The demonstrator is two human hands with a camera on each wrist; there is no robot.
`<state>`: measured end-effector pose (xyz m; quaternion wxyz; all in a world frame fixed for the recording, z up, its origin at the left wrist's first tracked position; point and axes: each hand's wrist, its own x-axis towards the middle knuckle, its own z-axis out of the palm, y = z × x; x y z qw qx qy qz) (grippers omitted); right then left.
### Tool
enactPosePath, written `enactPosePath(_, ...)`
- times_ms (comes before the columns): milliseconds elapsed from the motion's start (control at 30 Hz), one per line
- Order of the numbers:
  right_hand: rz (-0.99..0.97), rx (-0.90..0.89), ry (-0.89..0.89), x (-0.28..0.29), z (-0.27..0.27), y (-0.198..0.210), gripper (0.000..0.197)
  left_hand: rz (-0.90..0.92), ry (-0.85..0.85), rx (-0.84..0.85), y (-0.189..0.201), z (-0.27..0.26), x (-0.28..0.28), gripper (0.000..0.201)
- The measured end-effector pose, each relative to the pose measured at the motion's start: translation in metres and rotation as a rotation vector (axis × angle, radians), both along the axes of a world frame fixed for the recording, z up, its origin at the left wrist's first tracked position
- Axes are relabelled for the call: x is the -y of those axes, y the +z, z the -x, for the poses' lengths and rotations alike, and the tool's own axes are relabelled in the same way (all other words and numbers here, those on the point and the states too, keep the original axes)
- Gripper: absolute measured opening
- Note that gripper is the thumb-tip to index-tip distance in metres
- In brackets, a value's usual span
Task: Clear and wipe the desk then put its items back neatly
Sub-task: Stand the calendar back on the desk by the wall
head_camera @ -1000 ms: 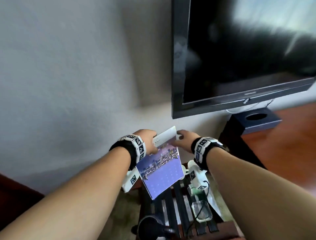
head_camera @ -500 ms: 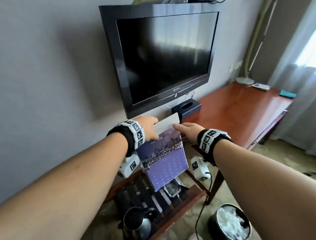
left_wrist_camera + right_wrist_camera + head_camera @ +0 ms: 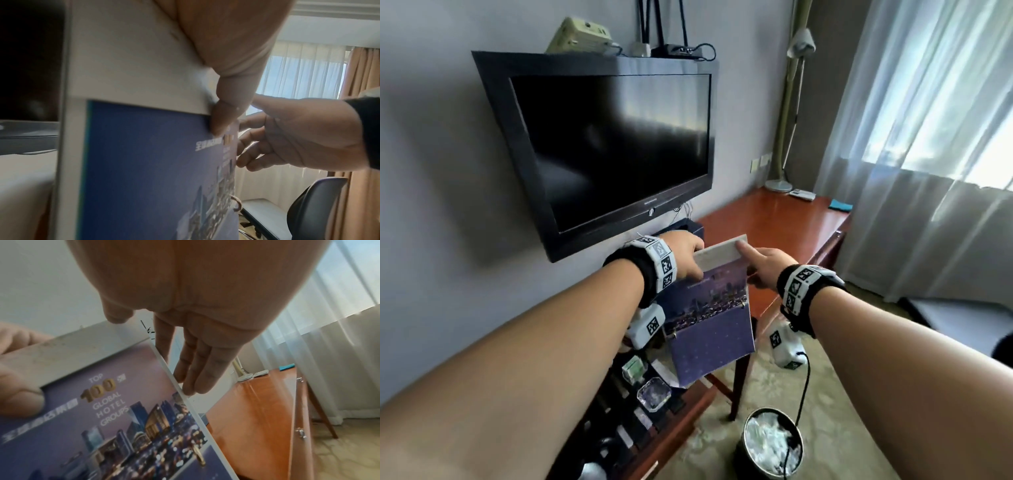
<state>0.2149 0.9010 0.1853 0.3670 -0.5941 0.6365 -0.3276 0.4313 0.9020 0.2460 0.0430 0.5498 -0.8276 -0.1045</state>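
Left hand [image 3: 681, 253] of mine pinches the top left corner of the ring-bound hotel brochure [image 3: 710, 322] at frame centre, purple, with a city skyline and "TOP 100 GLOBAL HOTEL GROUPS"; right hand [image 3: 763, 267] rests straight fingers along its right edge

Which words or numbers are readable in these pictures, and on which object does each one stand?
"TOP 100 GLOBAL HOTEL GROUPS": on the purple city-skyline desk calendar, gripped by the left hand, touched by the right hand.
White characters beside it: too blurred.
Logo on the black wall television: too small.
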Motion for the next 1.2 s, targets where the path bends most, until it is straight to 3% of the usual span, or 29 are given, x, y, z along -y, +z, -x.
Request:
enactPosePath(100,0.018,-0.013,-0.05,-0.007,0.068,-0.002,0.073,-0.04,-0.042,0.003,-0.002,0.072,0.01,0.024)
enactPosePath(267,0.085,-0.004,-0.192,-0.018,0.2,-0.005,0.056,-0.057,-0.149,0.006,-0.012,0.209,0.015,0.021)
enactPosePath(400,0.076,0.098,-0.271,-0.017,0.281,-0.007,0.079,-0.078,-0.199,-0.011,-0.015,0.289,0.019,0.021)
enactPosePath(467,0.063,0.139,-0.297,-0.014,0.311,-0.013,0.078,-0.107,-0.199,-0.03,-0.017,0.315,0.025,0.023)
enactPosePath(633,-0.037,0.201,-0.28,0.001,0.339,-0.046,0.082,-0.144,-0.181,0.014,-0.029,0.348,0.048,0.019)
enactPosePath(767,-0.146,0.3,-0.279,0.021,0.339,-0.088,0.074,-0.171,-0.164,0.058,-0.053,0.354,0.075,0.017)
enactPosePath(867,-0.146,0.318,-0.291,0.045,0.343,-0.099,0.079,-0.153,-0.151,0.032,-0.066,0.357,0.101,0.013)
enactPosePath(1067,-0.17,0.273,-0.282,0.11,0.36,-0.062,0.085,-0.131,-0.188,-0.037,-0.054,0.372,0.177,0.01)
enactPosePath(1200,-0.15,0.226,-0.297,0.154,0.369,-0.041,0.087,-0.048,-0.245,0.006,-0.041,0.388,0.232,0.014)
